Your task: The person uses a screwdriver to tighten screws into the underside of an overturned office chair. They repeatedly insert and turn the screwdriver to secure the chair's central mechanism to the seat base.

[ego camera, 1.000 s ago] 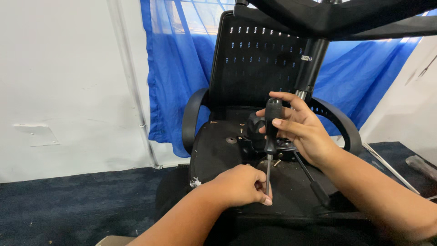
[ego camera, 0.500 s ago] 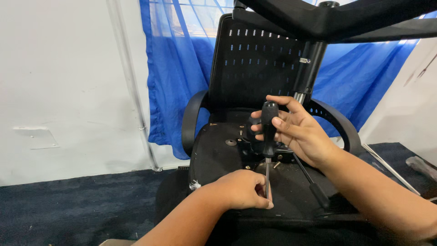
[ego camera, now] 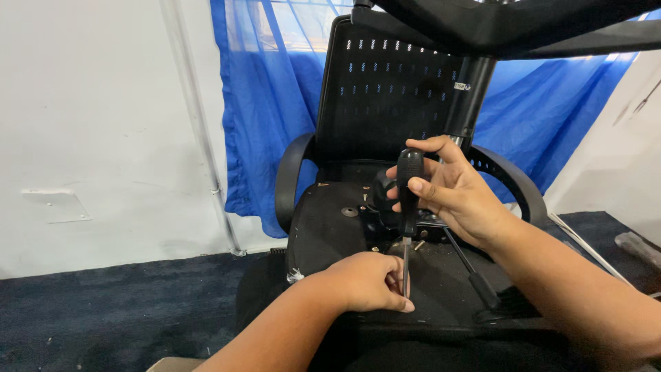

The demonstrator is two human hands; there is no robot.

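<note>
Screwdriver (ego camera: 409, 200): black handle, thin metal shaft, standing upright over the underside of the chair seat (ego camera: 323, 227). My right hand (ego camera: 461, 196) is gripping the handle, fingers closed around it with the thumb pressing on its side. My left hand (ego camera: 368, 281) is steadying the lower end of the shaft, fingers pinching it just above the tip; the tip itself is hiding behind those fingers, so I cannot tell what it is seated in.

Chair: black office chair, lying tipped with the seat's underside facing me, the perforated backrest (ego camera: 392, 103) rising behind it and the curved armrests (ego camera: 289, 179) to either side. The metal mechanism plate (ego camera: 385, 207) is sitting at the middle of the seat, just behind the screwdriver. A black lever (ego camera: 475, 279) is running out from it toward the near right.

Step in hand, as I am judging it: I am setting the tip on a fastener near the front edge of the plate, guiding with the left while the right is getting ready to turn.

Next move, as I am judging it, is calling for a shaft held square to the seat, steady downward pressure, and the left fingers keeping clear of the tip.

Surroundings: blue curtain (ego camera: 261, 103), white wall (ego camera: 89, 124), dark carpet (ego camera: 110, 310).
</note>
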